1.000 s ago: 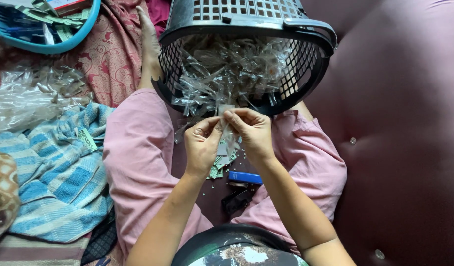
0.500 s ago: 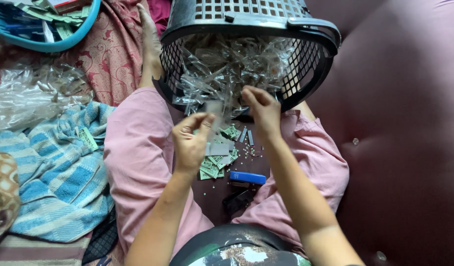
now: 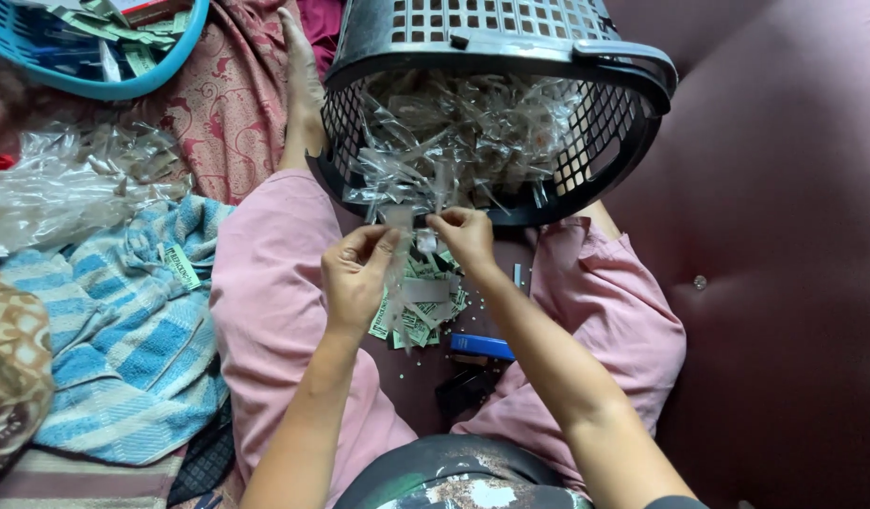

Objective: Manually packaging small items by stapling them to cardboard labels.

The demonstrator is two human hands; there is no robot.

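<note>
Right now the person is sitting with legs in pink trousers [image 3: 265, 302] spread apart, and both hands are meeting just in front of the mouth of a dark plastic basket [image 3: 510, 57] that is lying tipped on its side between the knees. The left hand [image 3: 357, 275] is pinching one end of a small clear plastic sachet [image 3: 408, 226], its grip closed on it between thumb and fingertips; the right hand [image 3: 468, 236] is pinching the other end, its grip also narrow and holding the same piece. The sachet is hanging between the two hands, just below the basket's lower rim, above the lap.

Inside the basket a heap of clear plastic sachets [image 3: 463, 132] is spilling toward the opening. Under the hands a small pile of green paper slips [image 3: 418, 316] is lying on the dark cloth between the thighs, and just beside it, nearer the person, a blue stapler [image 3: 482, 346] is resting.

At the person's left a blue striped towel [image 3: 105, 339] is lying, with one green slip [image 3: 181, 267] on it. Beyond it a crumpled clear plastic bag [image 3: 67, 184] is resting, and at the far left corner a blue basket [image 3: 161, 57] is holding more green slips. A maroon cushioned surface [image 3: 793, 236] is filling the right side.
</note>
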